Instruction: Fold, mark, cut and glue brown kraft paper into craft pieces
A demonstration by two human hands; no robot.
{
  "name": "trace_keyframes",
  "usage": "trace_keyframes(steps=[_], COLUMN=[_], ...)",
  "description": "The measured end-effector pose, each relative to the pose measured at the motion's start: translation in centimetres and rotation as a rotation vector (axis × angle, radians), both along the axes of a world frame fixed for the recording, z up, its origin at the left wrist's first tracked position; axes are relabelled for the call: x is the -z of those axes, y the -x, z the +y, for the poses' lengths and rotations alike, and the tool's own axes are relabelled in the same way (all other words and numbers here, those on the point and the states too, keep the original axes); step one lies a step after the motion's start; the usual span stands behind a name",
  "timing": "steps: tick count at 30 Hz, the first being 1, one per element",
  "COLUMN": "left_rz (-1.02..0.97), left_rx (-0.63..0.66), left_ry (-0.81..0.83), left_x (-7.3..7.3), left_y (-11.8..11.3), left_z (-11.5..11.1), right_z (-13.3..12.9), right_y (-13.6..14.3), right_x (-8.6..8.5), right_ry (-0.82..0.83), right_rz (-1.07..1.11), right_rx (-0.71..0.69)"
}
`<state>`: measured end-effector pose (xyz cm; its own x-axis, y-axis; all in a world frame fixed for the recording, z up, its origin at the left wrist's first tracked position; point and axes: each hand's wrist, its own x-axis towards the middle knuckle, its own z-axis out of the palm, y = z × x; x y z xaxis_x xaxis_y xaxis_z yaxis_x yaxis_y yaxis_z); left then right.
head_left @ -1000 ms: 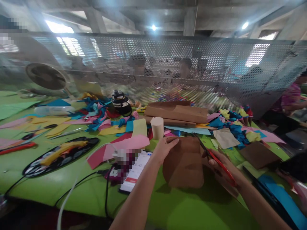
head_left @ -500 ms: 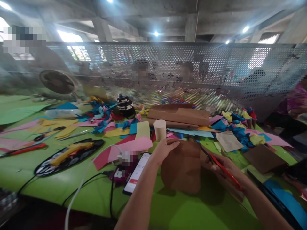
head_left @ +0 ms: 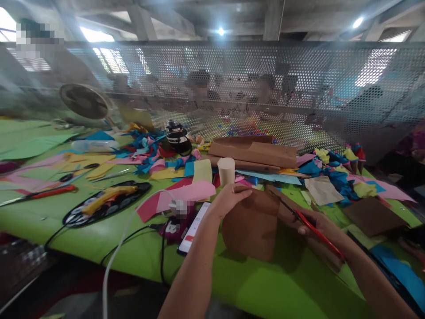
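My left hand (head_left: 229, 199) is closed on the upper left edge of a brown paper sheet (head_left: 250, 228), its fingers lying across the top. The sheet has a rounded lower left side and hangs just above the green table. Red-handled scissors (head_left: 315, 232) are in my right hand (head_left: 320, 223), their dark blades pointing up and left at the sheet's upper right edge. A strip of brown paper (head_left: 318, 250) extends under my right hand. Just behind my left hand stands a cream paper roll (head_left: 226, 171).
A phone (head_left: 194, 230) lies left of my left forearm, near a white cable (head_left: 122, 248). A glue gun (head_left: 108, 197) rests on a black tray. Folded brown paper (head_left: 252, 153), coloured scraps and a perforated metal screen (head_left: 232, 88) are behind. A fan (head_left: 83, 102) stands back left.
The view has shifted, so the table items appear slightly higher and further right. The scissors remain at the brown paper's upper right edge, and the left hand keeps its hold.
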<state>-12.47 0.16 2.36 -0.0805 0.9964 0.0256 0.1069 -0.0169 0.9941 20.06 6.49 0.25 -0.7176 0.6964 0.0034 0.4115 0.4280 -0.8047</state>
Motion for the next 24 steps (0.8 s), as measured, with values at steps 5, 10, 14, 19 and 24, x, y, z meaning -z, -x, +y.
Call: trace_keyframes(steps=[5, 10, 14, 19, 24], left_rz=[0.024, -0.011, -0.015, -0.048, -0.289], left_rx=[0.015, 0.054, 0.05, -0.036, -0.102], left_ry=[-0.015, -0.015, -0.008, 0.014, 0.059], left_x=[0.33, 0.44, 0.52, 0.68, 0.65], left_y=[0.34, 0.45, 0.54, 0.54, -0.23], left_z=[-0.04, -0.18, -0.18, 0.07, 0.47], right_z=[0.06, -0.2, -0.18, 0.06, -0.86], right_y=[-0.39, -0.4, -0.35, -0.36, -0.4], right_x=[-0.02, -0.33, -0.09, 0.24, 0.26], right_ry=[-0.012, -0.01, -0.021, -0.025, -0.06], right_rz=[-0.055, -0.065, -0.048, 0.062, 0.161], right_rx=[0.017, 0.053, 0.093, 0.125, 0.085])
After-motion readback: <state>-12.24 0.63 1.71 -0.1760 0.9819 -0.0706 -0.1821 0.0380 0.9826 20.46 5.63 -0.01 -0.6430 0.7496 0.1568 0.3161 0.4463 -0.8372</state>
